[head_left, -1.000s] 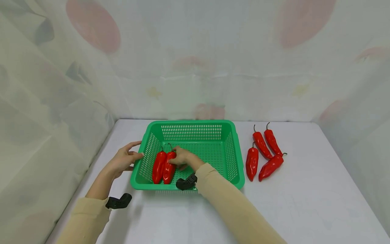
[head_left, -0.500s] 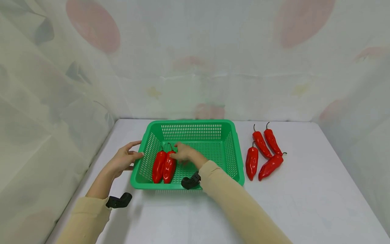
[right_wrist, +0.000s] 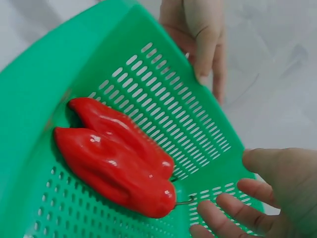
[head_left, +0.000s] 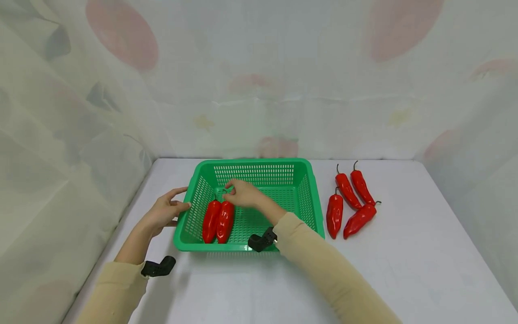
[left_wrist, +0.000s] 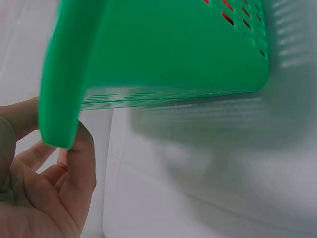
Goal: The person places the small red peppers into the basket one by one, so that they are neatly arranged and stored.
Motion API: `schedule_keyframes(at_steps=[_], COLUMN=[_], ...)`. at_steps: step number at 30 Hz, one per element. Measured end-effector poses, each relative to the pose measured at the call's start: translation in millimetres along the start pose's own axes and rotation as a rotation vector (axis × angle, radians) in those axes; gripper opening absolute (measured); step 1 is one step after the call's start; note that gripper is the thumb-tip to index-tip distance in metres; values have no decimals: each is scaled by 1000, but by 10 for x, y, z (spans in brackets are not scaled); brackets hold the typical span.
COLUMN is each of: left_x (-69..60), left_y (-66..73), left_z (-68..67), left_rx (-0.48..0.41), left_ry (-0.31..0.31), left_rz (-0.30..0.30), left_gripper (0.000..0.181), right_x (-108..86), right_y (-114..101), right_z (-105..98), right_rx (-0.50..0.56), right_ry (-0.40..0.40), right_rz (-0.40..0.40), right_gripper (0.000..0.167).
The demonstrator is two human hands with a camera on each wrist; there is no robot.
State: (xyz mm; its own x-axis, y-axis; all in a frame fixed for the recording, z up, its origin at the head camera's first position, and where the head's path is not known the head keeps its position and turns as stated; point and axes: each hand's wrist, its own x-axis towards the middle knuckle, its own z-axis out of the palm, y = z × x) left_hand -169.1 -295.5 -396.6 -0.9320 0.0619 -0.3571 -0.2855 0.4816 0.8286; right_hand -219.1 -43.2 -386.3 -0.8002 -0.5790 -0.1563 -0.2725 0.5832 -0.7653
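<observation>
Left of the head view's centre, the left hand [head_left: 162, 213] pinches the green plastic basket's [head_left: 259, 161] rim. The right hand [head_left: 245, 195], fingers apart and holding nothing, is near two red peppers' [head_left: 225, 223] stems inside; four more peppers [head_left: 334, 217] lie centre-right.

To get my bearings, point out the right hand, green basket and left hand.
Right hand [head_left: 245, 194], head view: back of hand.
Green basket [head_left: 288, 196], head view: bare floor.
Left hand [left_wrist: 42, 193], left wrist view: palm side.
</observation>
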Motion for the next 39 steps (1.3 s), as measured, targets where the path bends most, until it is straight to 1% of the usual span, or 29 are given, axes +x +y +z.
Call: schedule_keyframes(at_steps=[5, 10, 14, 17, 21, 26, 30, 33, 36, 39], left_x=[-3, -2, -5, -6, -5, -2, 3, 9, 13, 16], left_y=[-17, -30, -35, -37, -30, -19, -22, -30, -37, -39], left_z=[-5, -10, -12, -9, -8, -23, -31, -31, -27, -22], left_rx=[-6, -8, -9, -9, -9, -1, -8, -9, -4, 3], left_ry=[-1, 2, -4, -8, -8, -3, -7, -9, -6, -3], left_rz=[-4, -1, 1, 2, 2, -1, -5, -8, -8, -7], left_gripper=[67, 67, 67, 67, 67, 67, 67, 67, 67, 66], right_x=[-90, -179, -263, -349, -462, -590, -702, -781, -866, -963], right_y=[-50, -50, -42, -40, -11, 60, 115, 165, 218, 279], right_z=[-79, -138, -197, -254, -326, -414, -488, -534, -577, -621], right_rx=[4, 55, 73, 52, 5, -11, -36, -53, -55, -49], right_ry=[51, 120, 141, 161, 205, 264, 326, 360, 389, 429], right_rz=[-83, -157, -177, -190, -216, -263, -278, -272, -275, -296], right_gripper=[32, 29, 28, 29, 32, 32, 33, 34, 35, 36])
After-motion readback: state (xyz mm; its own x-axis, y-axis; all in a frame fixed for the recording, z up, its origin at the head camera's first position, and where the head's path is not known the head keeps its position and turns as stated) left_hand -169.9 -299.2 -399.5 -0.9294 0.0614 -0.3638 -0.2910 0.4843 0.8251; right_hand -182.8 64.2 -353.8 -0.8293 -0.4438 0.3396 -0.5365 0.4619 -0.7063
